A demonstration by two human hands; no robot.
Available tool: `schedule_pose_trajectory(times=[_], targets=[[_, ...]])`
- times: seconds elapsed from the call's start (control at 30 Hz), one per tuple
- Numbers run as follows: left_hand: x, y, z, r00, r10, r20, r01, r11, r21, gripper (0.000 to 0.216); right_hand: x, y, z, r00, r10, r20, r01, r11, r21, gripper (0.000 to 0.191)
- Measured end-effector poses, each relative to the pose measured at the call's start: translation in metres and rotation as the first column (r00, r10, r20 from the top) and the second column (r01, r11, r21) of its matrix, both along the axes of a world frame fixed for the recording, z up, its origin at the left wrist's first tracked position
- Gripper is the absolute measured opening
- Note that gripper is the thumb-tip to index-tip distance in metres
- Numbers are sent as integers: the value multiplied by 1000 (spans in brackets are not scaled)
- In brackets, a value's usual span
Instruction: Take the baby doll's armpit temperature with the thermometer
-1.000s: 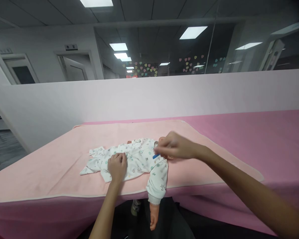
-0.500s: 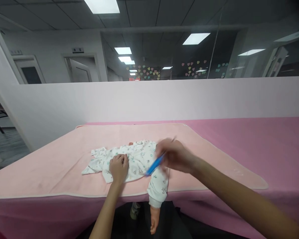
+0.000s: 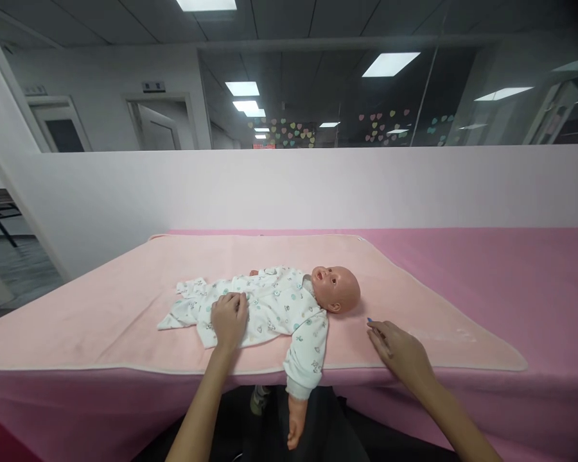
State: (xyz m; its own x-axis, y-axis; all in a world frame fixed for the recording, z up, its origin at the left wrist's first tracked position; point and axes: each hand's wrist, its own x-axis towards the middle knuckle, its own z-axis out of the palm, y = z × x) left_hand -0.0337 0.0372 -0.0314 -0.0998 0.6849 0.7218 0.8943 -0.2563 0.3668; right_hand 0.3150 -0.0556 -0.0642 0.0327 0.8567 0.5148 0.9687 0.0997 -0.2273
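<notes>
A baby doll (image 3: 338, 289) lies on its back, its head to the right. It wears white printed clothes (image 3: 270, 314), and one of its arms hangs over the near edge of the cloth. My left hand (image 3: 230, 319) rests on the doll's lower body, palm down and holding nothing, its fingers lying loosely on the fabric. To the right of the doll's head, low over the peach mat, is my right hand (image 3: 401, 350). Its fingers are closed on a slim blue stick (image 3: 369, 319); only a blue tip shows past the fingertips, the rest being hidden.
Under the doll is a peach mat (image 3: 125, 308) with a pale border, spread on a pink tablecloth (image 3: 510, 289). Behind the table runs a low white wall (image 3: 289, 189) with glass above. My legs are below the near edge, beside the doll's hanging hand.
My right hand has moved right and down, from over the doll's head to the mat beside it, carrying the blue stick. The doll's head now shows. My left hand stays on the doll.
</notes>
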Motion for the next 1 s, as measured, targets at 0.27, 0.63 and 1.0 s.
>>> schedule_pose_trajectory(times=[0.27, 0.63, 1.0], targets=[[29, -14, 23, 996, 85, 35, -89, 986, 142, 21, -3, 29, -15, 992, -124, -29, 122, 991, -56, 35], [110, 4, 16, 959, -221, -179, 234, 971, 54, 26, -101, 42, 64, 815, 223, -535, -109, 966, 236, 29], [104, 2, 4, 952, -276, -133, 293, 946, 136, 17, -158, 99, 33, 650, 480, -589, -213, 859, 465, 32]])
